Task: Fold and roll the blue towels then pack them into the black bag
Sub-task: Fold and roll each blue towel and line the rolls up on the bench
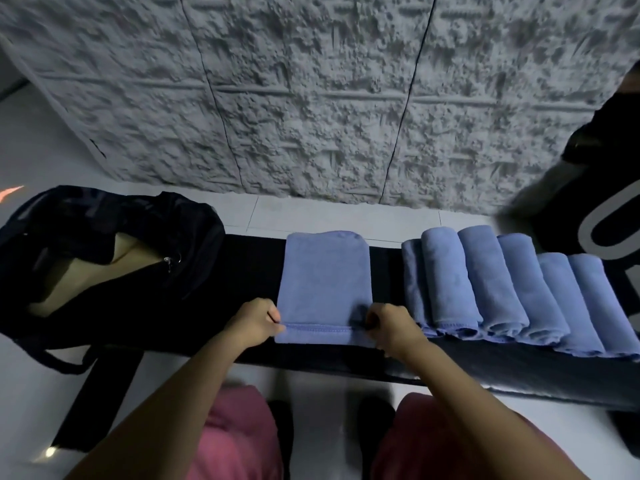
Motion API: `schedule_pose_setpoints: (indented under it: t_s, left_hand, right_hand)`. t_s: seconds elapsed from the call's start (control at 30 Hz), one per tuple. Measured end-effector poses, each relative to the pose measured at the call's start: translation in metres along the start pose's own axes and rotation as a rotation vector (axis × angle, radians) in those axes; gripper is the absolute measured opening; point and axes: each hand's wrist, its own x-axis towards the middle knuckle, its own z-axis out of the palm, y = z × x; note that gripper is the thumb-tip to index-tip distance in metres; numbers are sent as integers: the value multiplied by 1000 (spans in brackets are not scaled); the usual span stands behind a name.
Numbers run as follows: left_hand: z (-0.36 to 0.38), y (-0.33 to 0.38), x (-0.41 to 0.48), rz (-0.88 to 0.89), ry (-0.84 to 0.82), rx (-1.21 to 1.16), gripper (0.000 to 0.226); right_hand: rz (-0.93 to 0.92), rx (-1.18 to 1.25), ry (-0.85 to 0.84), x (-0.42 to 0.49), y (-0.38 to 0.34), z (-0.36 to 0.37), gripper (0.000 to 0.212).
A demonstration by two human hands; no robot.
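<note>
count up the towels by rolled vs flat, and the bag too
rolled blue towels: 6
flat blue towel: 1
black bag: 1
total: 8

Beyond bench [256,258] right end: dark shape [595,188], blurred, cropped by frame. On bench right end: last roll [602,299] clipped. On bench left end: bag [104,216] interior too dim. Left hand [254,322], right hand [393,327]: fingertips tucked at towel [325,271] hem.
</note>
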Motion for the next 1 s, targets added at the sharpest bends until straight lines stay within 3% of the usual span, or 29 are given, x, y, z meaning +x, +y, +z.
schedule_pose_setpoints:
  t_s: [0.23,0.4,0.53,0.6,0.77,1.0]
  left_hand:
    - [9,5,8,90,126,167,17]
    - [10,5,7,322,157,247,16]
    - [17,1,2,406,166,360,16]
    - [19,-1,-3,466,187,398,12]
    - [21,-7,-7,502,93,453,38]
    - [22,-7,-2,496,173,285,15]
  right_hand:
    - [-20,-96,71,2,-7,-1,9]
    - [-279,-303,233,-7,-7,6,10]
    - [-423,-418,311,-14,1,17,12]
    - [-445,-434,329,-20,3,18,19]
    - [-448,-527,372,-25,1,20,49]
    - [-379,-412,416,-23,-1,20,35]
